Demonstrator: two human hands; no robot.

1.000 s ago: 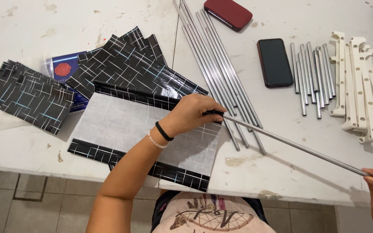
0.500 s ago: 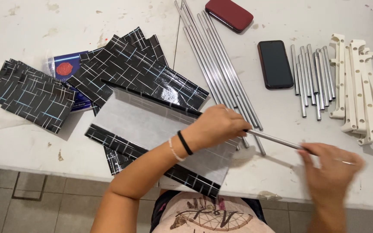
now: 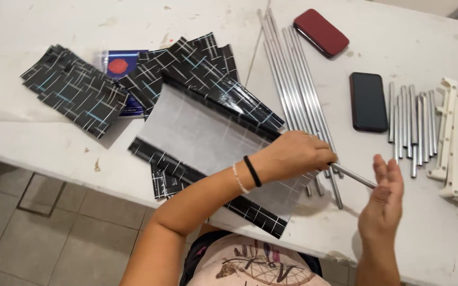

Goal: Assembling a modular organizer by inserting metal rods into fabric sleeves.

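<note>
Metal rod (image 3: 352,176) sticks out from fabric panel (image 3: 208,140) on desk (image 3: 33,132); left hand (image 3: 292,155) clenched on it, right hand (image 3: 382,204) flat against its tip. Likely stiff, light, slick; grip near the hem.

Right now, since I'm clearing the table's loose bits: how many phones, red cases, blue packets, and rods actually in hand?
phone: 1
red case: 1
blue packet: 1
rod gripped in the left hand: 1
Total: 4
</note>
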